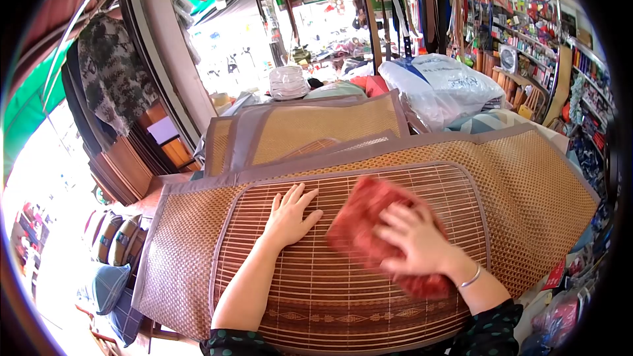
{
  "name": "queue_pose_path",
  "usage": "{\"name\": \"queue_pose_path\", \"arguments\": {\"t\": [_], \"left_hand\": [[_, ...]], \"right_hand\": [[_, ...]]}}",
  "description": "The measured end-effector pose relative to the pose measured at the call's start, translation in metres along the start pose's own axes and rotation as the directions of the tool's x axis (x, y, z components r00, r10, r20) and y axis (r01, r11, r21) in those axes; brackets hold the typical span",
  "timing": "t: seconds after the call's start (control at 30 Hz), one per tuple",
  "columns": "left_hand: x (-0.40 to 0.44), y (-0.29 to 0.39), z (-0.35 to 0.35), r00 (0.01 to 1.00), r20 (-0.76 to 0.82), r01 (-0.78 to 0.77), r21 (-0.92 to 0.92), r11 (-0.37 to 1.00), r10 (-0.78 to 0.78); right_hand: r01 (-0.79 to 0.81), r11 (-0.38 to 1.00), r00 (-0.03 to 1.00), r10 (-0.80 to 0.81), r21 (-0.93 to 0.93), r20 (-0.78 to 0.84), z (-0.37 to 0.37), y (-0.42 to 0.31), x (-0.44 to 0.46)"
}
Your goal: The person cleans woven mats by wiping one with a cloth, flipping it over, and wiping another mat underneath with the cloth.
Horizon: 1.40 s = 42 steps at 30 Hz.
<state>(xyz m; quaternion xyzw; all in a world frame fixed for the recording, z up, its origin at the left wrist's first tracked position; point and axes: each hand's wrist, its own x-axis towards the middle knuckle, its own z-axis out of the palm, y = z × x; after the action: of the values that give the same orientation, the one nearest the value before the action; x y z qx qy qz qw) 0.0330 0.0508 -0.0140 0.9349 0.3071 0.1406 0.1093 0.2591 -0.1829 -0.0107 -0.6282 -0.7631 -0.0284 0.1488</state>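
Observation:
My left hand [291, 216] lies flat with spread fingers on a brown bamboo-slat mat [316, 283], which has rounded corners, a grey edging and a patterned band near me. Blurred by motion, my right hand [415, 242] presses a red cloth [359, 207] onto the right half of that mat. The cloth is spread out under the palm and fingers. Beneath the bamboo mat is a larger tan woven mat [181, 244] with a grey border, its right side bending downward.
More bordered woven mats [330, 122] lie just behind. A plastic-wrapped bundle [442, 86] sits at the back right, and a white stack [288, 83] farther left. Cushions [109, 287] are at the lower left. Camouflage clothing [109, 69] hangs at left; stocked shelves [527, 46] line the right.

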Motion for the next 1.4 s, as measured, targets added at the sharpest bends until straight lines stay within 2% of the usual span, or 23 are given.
{"name": "queue_pose_path", "arguments": {"t": [0.07, 0.13, 0.2, 0.3, 0.4, 0.5, 0.53, 0.63, 0.7, 0.8, 0.87, 0.93, 1.0, 1.07, 1.13, 1.2, 1.33, 1.4], "left_hand": [[-0.001, -0.001, 0.001, 1.000, -0.007, -0.008, -0.005, 1.000, 0.008], [-0.001, -0.002, 0.002, 1.000, -0.016, -0.015, -0.010, 1.000, 0.015], [0.000, -0.002, 0.003, 0.999, -0.027, -0.019, 0.011, 1.000, 0.019], [-0.001, -0.002, 0.002, 0.999, -0.028, -0.024, -0.008, 1.000, 0.024], [0.000, -0.001, 0.001, 1.000, -0.019, -0.018, 0.007, 1.000, 0.018], [-0.001, 0.000, 0.001, 1.000, -0.008, 0.000, 0.006, 1.000, 0.000], [-0.001, 0.000, 0.001, 1.000, -0.009, -0.001, 0.006, 1.000, 0.001], [0.000, -0.002, 0.002, 1.000, -0.011, -0.006, 0.009, 1.000, 0.006], [-0.001, -0.001, 0.001, 1.000, -0.009, -0.004, 0.004, 1.000, 0.004], [0.000, -0.002, 0.001, 1.000, 0.023, 0.015, 0.022, 1.000, -0.016], [0.001, -0.003, 0.003, 1.000, 0.018, 0.008, 0.016, 1.000, -0.008], [0.000, -0.004, 0.003, 1.000, 0.012, 0.003, 0.013, 1.000, -0.003], [0.000, -0.004, 0.004, 1.000, -0.020, -0.017, -0.014, 1.000, 0.017], [0.000, -0.004, 0.003, 1.000, -0.020, -0.014, -0.010, 1.000, 0.014], [-0.001, -0.003, 0.003, 1.000, -0.018, -0.012, -0.010, 1.000, 0.012], [0.000, -0.003, 0.002, 1.000, 0.010, 0.000, 0.010, 1.000, 0.000], [-0.001, -0.001, 0.000, 1.000, -0.002, -0.005, 0.007, 1.000, 0.005], [-0.001, -0.001, 0.000, 1.000, 0.004, -0.003, 0.005, 1.000, 0.003]], "right_hand": [[0.219, 0.973, 0.972, -0.223, 0.068, 0.072, 0.006, -0.032, -0.001], [0.349, 0.914, 0.926, -0.370, 0.205, 0.071, 0.012, -0.054, -0.004], [0.384, 0.889, 0.911, -0.409, 0.249, 0.057, 0.011, -0.056, -0.003], [0.274, 0.950, 0.957, -0.285, 0.147, 0.056, 0.005, -0.033, 0.001], [0.003, 0.997, 1.000, -0.002, 0.073, -0.014, -0.005, 0.009, 0.006], [-0.329, 0.942, 0.939, 0.333, 0.063, -0.086, -0.019, 0.056, -0.002], [-0.394, 0.916, 0.910, 0.400, 0.073, -0.109, -0.019, 0.073, -0.008], [-0.466, 0.877, 0.863, 0.480, 0.119, -0.155, -0.017, 0.091, -0.018], [-0.475, 0.879, 0.862, 0.475, 0.045, -0.174, -0.014, 0.083, -0.018], [-0.283, 0.959, 0.957, 0.281, -0.023, -0.065, -0.014, 0.040, -0.006], [-0.038, 0.999, 0.999, 0.037, -0.015, -0.023, 0.000, 0.008, -0.003], [0.172, 0.982, 0.984, -0.176, 0.082, 0.038, 0.005, -0.024, -0.002], [0.283, 0.937, 0.952, -0.300, 0.204, 0.057, 0.008, -0.044, -0.004], [0.303, 0.928, 0.945, -0.321, 0.215, 0.057, 0.007, -0.044, -0.004], [0.235, 0.956, 0.968, -0.246, 0.173, 0.049, 0.004, -0.027, -0.002], [0.108, 0.994, 0.993, -0.109, 0.030, 0.035, -0.005, -0.004, 0.000], [-0.282, 0.958, 0.957, 0.284, 0.046, -0.051, -0.021, 0.045, -0.007], [-0.370, 0.925, 0.923, 0.377, 0.092, -0.081, -0.023, 0.061, -0.013]]}}
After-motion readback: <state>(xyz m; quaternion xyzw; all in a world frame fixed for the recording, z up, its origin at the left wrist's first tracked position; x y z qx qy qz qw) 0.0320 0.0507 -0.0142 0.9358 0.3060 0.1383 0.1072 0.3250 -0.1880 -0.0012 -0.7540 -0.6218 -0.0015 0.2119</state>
